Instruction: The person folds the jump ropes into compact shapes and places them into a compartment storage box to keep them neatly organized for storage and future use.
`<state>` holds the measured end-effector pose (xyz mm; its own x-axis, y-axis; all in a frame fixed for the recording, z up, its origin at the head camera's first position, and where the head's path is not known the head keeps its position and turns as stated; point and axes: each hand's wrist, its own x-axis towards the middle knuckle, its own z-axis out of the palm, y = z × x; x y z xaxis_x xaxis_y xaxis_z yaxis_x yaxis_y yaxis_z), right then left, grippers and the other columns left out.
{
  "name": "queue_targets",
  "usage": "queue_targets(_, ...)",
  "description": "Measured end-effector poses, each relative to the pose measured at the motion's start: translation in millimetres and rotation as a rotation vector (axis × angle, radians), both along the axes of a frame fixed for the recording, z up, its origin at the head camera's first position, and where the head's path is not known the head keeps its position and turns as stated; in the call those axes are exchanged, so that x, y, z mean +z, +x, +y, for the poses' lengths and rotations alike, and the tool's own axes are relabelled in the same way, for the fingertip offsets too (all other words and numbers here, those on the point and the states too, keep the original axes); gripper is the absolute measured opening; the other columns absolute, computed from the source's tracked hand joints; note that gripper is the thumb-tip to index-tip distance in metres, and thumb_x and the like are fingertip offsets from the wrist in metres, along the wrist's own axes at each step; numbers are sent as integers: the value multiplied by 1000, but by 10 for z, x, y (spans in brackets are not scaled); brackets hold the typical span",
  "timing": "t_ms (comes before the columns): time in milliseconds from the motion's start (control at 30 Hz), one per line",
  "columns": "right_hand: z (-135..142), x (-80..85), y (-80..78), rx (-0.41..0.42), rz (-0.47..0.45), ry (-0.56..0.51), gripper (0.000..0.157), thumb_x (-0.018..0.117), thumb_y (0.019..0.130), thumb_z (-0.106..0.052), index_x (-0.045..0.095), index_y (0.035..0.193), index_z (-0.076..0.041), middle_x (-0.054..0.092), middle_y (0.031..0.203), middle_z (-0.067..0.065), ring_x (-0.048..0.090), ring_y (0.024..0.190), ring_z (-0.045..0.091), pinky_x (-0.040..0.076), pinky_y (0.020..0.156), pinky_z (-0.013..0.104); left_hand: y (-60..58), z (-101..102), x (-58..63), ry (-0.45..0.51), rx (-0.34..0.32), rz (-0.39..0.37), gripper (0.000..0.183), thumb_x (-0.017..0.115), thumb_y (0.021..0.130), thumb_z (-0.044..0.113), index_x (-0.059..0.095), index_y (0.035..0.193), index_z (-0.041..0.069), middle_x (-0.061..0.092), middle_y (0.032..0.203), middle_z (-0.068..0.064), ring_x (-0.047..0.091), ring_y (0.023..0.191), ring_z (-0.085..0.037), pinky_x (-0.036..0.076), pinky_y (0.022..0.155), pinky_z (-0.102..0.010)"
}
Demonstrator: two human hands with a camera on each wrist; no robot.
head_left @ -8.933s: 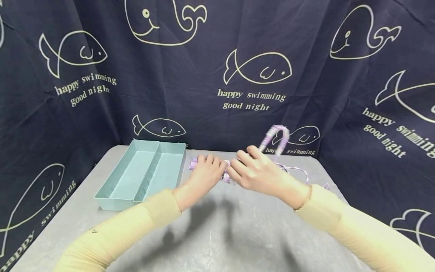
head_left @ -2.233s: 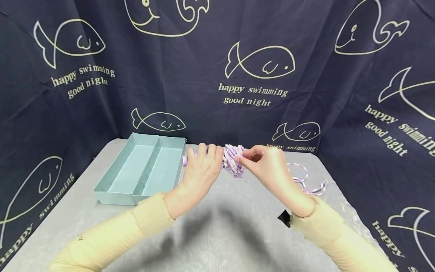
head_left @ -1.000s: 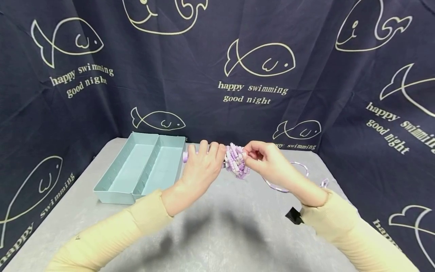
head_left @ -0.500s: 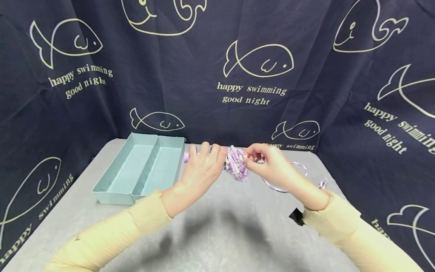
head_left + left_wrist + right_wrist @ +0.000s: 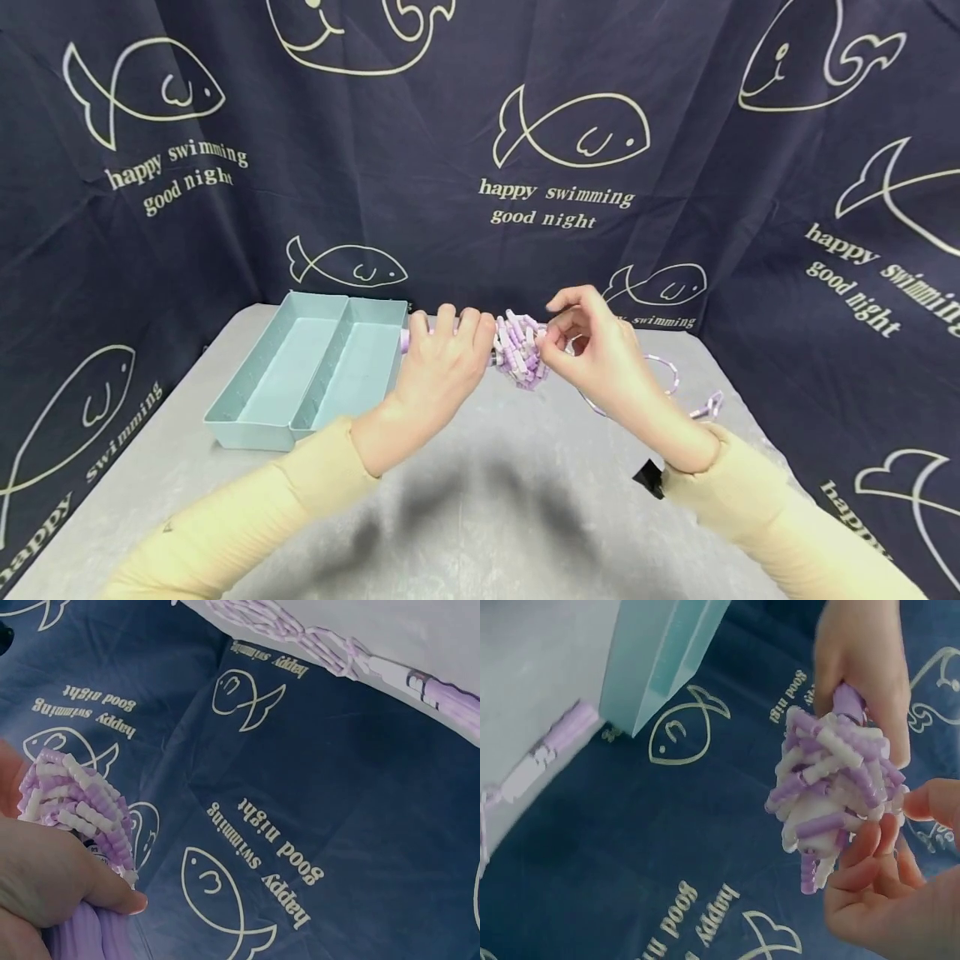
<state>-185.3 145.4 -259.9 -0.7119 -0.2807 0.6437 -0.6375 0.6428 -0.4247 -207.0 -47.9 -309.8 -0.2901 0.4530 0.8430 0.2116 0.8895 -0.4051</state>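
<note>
Rope bundle [image 5: 519, 354] between left hand [image 5: 444, 367] and pinching right fingertips [image 5: 927, 801]

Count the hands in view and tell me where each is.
2. The left hand grips the purple handle; the right hand pinches the beaded rope at the bunch's edge, on the side away from the teal tray. No other hand shows.

Rope bundle [image 5: 517, 354] at right hand [image 5: 600, 354]: lilac/white segments. Handle [image 5: 86, 937] in left hand [image 5: 442, 367]: lilac. Tray [image 5: 322, 362] left of left hand: pale teal. Cloth [image 5: 450, 175] behind hands: navy, cream fish outlines, lettering. Sleeves [image 5: 277, 517]: pale yellow. Table [image 5: 525, 450] under hands: grey.
</note>
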Motion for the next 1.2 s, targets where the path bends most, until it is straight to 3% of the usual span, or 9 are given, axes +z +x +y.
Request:
queue_targets(200, -53, -112, 66, 9, 332, 44, 14, 72, 73, 3, 71, 84, -5, 63, 76, 1, 55, 59, 9, 45, 55, 20, 8, 2, -10, -3, 13, -20, 12, 43, 91, 8, 54, 93, 10, 50, 77, -4, 46, 67, -25, 33, 57, -38)
queue_targets(333, -109, -140, 89, -7, 377, 74, 12, 71, 75, 3, 70, 86, 0, 60, 80, 6, 53, 57, 10, 45, 53, 20, 7, 5, -1, -7, 19, -25, 13, 42, 91, 9, 55, 94, 10, 50, 78, -4, 47, 68, -25, 34, 57, -39)
queue_targets(567, -150, -166, 44, -14, 291, 68, 14, 74, 73, -2, 61, 76, -3, 54, 74, 4, 50, 59, 12, 39, 53, 20, 7, 19, -36, 0, 24, -32, 13, 41, 92, 9, 54, 93, 9, 51, 79, -4, 48, 71, -25, 35, 58, -39)
queue_targets(833, -138, -110, 40, 48, 68, 20, 9, 61, 79, -3, 54, 80, -9, 45, 74, 0, 42, 64, 8, 36, 57, 20, 15, 60, -42, 31, 52, -84, 6, 48, 87, 9, 51, 93, 8, 47, 77, -4, 46, 73, -24, 34, 58, -38)
queue_targets(933, -98, -103, 32, 148, 3, -60, 12, 58, 82, 0, 53, 79, -11, 45, 76, -3, 41, 65, 8, 34, 56, 19, 33, 61, -51, 43, 36, -158, 8, 48, 87, 6, 51, 94, 8, 48, 77, -4, 47, 74, -24, 34, 58, -38)
queue_targets(1067, -41, -138, 11, 347, -50, -149, 17, 54, 84, 8, 51, 81, -8, 46, 82, -1, 42, 69, 9, 36, 57, 20, 88, 30, -76, 27, 37, -297, 10, 49, 86, 3, 50, 94, 8, 48, 79, -4, 46, 75, -24, 33, 59, -37)
queue_targets(1200, 10, -181, -6, 467, -37, -143, 18, 53, 84, 10, 51, 82, -7, 47, 86, 2, 42, 72, 9, 37, 56, 19, 138, -24, -92, -5, 11, -403, 15, 57, 81, 4, 49, 94, 7, 49, 81, -5, 46, 76, -23, 31, 57, -36)
